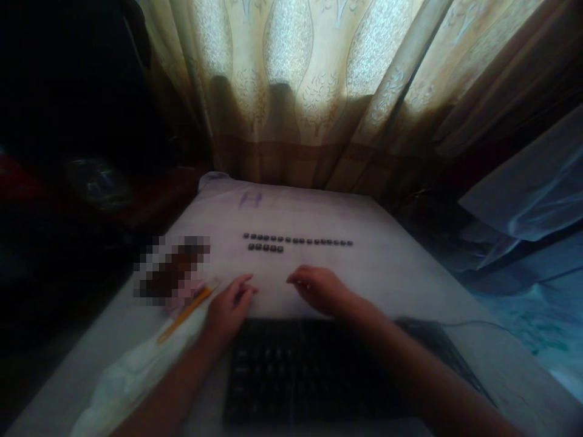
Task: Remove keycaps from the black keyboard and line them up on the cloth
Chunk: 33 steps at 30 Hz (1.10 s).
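Observation:
My right hand [319, 286] is over the table just beyond the keyboard, its fingertips pressed together in a pinch. Whatever may be between them is too small and blurred to make out. To its left, my left hand [231, 301] has its fingers loosely bent, with thumb and forefinger apart and nothing visible in them. Below both hands lies a black keyboard [291, 370], partly covered by my right forearm. Beyond the hands, small dark keycaps stand in a long row [301, 241] and a shorter row [266, 248] in front of its left end.
A yellow-handled brush [184, 315] lies left of my left hand, by a pink item [182, 296] and a whitish cloth or bag [132, 370]. A blurred-out patch sits behind them. A cable [473, 323] runs right. Curtains [291, 109] hang behind the table [314, 209].

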### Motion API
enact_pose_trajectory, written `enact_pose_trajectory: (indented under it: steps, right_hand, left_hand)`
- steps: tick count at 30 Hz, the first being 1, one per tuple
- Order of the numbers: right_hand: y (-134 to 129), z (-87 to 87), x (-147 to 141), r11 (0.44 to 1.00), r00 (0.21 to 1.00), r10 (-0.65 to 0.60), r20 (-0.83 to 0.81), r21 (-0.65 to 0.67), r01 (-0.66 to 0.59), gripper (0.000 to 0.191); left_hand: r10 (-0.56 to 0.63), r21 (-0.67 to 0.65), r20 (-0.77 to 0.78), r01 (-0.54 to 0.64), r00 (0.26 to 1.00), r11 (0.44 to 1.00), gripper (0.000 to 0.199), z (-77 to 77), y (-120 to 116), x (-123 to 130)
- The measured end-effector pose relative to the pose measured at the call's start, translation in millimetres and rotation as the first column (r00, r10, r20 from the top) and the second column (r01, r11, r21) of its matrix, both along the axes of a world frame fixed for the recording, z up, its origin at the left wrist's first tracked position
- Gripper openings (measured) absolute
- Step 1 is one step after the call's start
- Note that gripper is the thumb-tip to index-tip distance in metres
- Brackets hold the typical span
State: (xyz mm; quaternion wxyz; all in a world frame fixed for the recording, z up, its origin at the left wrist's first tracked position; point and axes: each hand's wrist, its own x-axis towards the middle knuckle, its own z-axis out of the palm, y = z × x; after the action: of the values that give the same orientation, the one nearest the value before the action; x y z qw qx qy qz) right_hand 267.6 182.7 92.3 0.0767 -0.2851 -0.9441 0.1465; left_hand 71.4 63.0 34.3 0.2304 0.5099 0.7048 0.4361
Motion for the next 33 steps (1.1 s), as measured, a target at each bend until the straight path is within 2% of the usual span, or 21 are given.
enact_pose_trajectory:
  steps: [3,6,12,18,21,27,33]
  right_hand:
    - [-28,14.8,17,0.993,0.988,0.119,0.094,-0.038,-0.116,0.034]
    - [-45,23.8,30,0.981,0.971,0.192,0.145,-0.065,-0.184,0.034]
    - [-63,15.6,45,0.966,0.951,0.247,0.189,0.032,-0.257,0.036]
    - [-69,5.0,44,0.943,0.939,0.303,0.165,0.089,-0.320,0.029]
    - [-70,8.2,41,0.927,0.927,0.329,0.180,0.124,-0.353,0.021]
    - [-74,18.3,35,0.856,0.879,0.360,0.311,0.265,-0.444,0.012]
    - [-74,13.2,39,0.849,0.880,0.359,0.311,0.283,-0.447,0.008]
  left_hand:
    - [-0.005,0.007,-0.015,0.005,1.000,1.000,0.041,2.2,0,1]
    - [-0.009,-0.006,-0.043,0.009,0.999,1.000,0.041,5.1,0,1]
    - [-0.028,-0.008,-0.082,0.028,0.996,1.000,0.042,6.3,0,2]
    - [-0.031,-0.014,-0.113,0.030,0.993,0.999,0.041,4.6,0,2]
    - [-0.033,-0.009,-0.115,0.032,0.993,0.999,0.040,4.0,-1,2]
    - [-0.044,0.007,-0.140,0.045,0.989,0.999,0.038,5.6,-1,3]
    - [-0.047,0.007,-0.150,0.049,0.988,0.999,0.038,4.7,-1,3]
